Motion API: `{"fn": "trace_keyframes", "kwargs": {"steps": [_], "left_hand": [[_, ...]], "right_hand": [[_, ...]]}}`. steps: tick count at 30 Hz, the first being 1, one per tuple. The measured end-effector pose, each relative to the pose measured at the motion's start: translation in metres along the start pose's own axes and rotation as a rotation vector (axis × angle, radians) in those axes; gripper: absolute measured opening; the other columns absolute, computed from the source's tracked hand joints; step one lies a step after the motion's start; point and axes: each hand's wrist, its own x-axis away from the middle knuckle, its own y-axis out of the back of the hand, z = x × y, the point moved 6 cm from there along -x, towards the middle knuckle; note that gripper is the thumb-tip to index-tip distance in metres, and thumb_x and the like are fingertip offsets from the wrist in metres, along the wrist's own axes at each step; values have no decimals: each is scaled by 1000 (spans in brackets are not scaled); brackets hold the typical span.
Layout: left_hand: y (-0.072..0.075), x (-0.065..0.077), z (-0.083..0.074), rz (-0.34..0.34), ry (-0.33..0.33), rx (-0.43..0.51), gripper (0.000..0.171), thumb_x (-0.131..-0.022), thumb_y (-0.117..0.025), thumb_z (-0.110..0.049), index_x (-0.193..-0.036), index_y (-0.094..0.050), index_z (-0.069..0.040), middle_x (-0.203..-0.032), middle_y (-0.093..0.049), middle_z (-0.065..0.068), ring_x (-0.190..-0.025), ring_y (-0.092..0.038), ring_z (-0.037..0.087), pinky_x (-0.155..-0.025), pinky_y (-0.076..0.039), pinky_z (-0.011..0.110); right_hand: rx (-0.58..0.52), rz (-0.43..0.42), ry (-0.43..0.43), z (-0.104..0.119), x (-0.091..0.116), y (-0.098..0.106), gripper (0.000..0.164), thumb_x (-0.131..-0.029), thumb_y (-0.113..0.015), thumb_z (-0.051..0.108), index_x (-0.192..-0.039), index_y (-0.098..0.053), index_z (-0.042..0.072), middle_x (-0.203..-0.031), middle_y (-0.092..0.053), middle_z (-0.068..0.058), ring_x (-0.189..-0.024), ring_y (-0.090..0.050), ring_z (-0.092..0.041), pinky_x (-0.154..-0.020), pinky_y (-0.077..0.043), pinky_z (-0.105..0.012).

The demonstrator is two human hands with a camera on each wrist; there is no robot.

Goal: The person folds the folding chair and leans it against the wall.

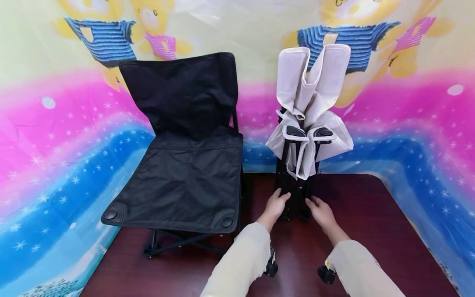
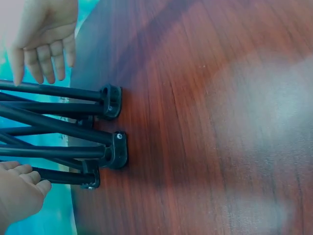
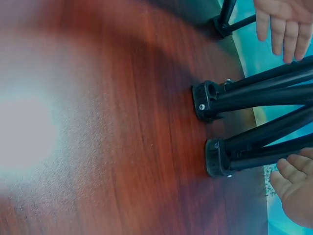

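A folded chair with white fabric [image 1: 308, 90] and black legs stands upright on the reddish-brown tabletop. My left hand [image 1: 275, 207] is beside its legs on the left, fingers loosely extended, holding nothing. On the other side, my right hand [image 1: 323, 213] faces inward with its fingers relaxed, also holding nothing. The left wrist view shows the bundled black legs [image 2: 54, 128] between both hands, their plastic feet [image 2: 117, 151] on the tabletop. From the right wrist, my right hand [image 3: 297, 191] appears close to the legs [image 3: 269, 100], palm toward them.
An unfolded black chair [image 1: 185, 177] stands to the left, its seat facing forward. Behind both chairs hangs a cloth backdrop [image 1: 415, 123] with printed bears. The wooden tabletop [image 1: 389, 231] extends right and forward. A small black device [image 1: 326, 274] is at the right wrist.
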Motion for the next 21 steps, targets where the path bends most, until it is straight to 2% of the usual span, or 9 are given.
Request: {"fn": "trace_keyframes", "kwargs": {"steps": [3,9,16,21], "left_hand": [[5,6,-3,-17,-25,-37,42,-84,-50,-24,-119,-49,-2,-114,-53,14,-105,-46,25,-88,-36,36],[12,18,-5,-44,-23,-144,49,-84,-49,-28,-125,-44,-1,-121,-49,13,-111,-43,24,-91,-34,36],[16,40,-18,-13,-105,-316,49,-86,-47,-32,-126,-44,-4,-126,-45,7,-116,-39,20,-93,-32,34],[21,54,-26,19,-144,-367,50,-87,-45,-34,-128,-42,-5,-130,-40,7,-121,-32,18,-97,-28,34]], "right_hand": [[13,-12,19,-3,5,2,67,-90,-32,43,-133,-22,-7,-131,-26,-29,-119,-26,-40,-94,-25,-49],[-1,0,46,-2,16,4,68,-89,-30,47,-133,-23,-5,-132,-25,-28,-119,-25,-40,-94,-25,-50],[-85,35,61,5,32,6,67,-90,-31,45,-134,-22,-5,-134,-24,-27,-121,-23,-39,-95,-23,-50],[-69,55,67,9,37,4,69,-89,-32,48,-134,-23,-3,-134,-23,-26,-122,-21,-38,-94,-24,-51]]}}
